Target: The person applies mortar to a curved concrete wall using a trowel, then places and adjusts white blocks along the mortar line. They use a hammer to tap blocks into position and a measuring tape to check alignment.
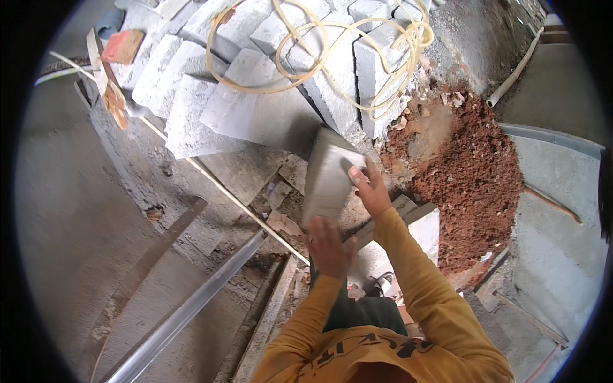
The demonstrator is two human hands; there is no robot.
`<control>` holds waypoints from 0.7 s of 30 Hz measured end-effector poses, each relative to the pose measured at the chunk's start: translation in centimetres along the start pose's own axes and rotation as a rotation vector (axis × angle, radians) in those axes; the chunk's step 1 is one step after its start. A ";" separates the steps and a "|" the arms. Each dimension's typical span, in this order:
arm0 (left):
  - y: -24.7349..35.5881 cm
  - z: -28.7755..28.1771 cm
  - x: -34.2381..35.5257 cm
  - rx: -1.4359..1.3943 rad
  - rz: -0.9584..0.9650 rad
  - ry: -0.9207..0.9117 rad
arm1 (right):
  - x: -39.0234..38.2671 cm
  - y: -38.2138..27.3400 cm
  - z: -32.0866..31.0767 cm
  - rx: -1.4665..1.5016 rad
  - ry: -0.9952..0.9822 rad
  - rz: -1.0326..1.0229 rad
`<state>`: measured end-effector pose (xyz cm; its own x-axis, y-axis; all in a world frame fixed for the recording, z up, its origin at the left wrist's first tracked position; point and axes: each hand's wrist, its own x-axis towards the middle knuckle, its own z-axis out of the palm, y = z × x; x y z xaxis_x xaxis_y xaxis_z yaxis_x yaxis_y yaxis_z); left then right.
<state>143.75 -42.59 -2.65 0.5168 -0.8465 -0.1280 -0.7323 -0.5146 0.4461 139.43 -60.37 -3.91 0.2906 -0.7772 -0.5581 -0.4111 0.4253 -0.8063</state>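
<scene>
A grey concrete block (332, 175) is tilted in front of me, its long side running away from my body and slightly blurred. My right hand (371, 188) grips its right edge, the thumb on the upper face and the other fingers mostly hidden. At the block's near end is my left hand (329, 246), its fingertips against the lower edge and smeared by motion. Just beyond lies a pile of similar pale blocks (268, 105), close to the far end of the held one.
A coiled yellowish hose (325, 54) lies over the pile. Reddish soil (472, 185) is heaped to the right. On the left, a thin pale pole (220, 185) and a long metal bar (198, 303) slant across. A brick-red block (122, 46) sits far left.
</scene>
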 end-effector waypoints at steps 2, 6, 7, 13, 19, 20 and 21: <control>2.2 0.1 -1.9 -0.114 0.040 -0.164 | -0.4 -1.0 -1.5 0.114 -0.044 0.075; 1.4 2.5 -2.5 -0.494 -0.037 -0.153 | -0.1 -1.0 -4.3 -0.448 0.287 0.049; -0.1 4.0 -1.9 -0.586 -0.156 -0.066 | 0.2 -0.9 -4.9 -0.514 0.318 0.083; -9.7 17.3 6.5 -0.888 -0.989 -0.636 | 0.4 0.8 -7.3 -0.563 0.345 0.171; -7.8 25.8 11.9 -1.224 -1.636 -0.745 | -6.3 5.7 -7.6 -0.555 0.345 0.071; -7.5 26.4 11.5 -1.237 -1.597 -0.705 | -7.7 6.5 -7.5 -0.510 0.340 0.085; -7.2 26.6 10.9 -1.256 -1.556 -0.671 | -9.4 6.9 -7.2 -0.464 0.318 0.141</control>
<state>142.86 -51.70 -30.84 -0.1496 0.0302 -0.9883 0.8082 -0.5720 -0.1398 127.68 -53.46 -2.85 -0.0392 -0.8593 -0.5099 -0.7837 0.3430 -0.5178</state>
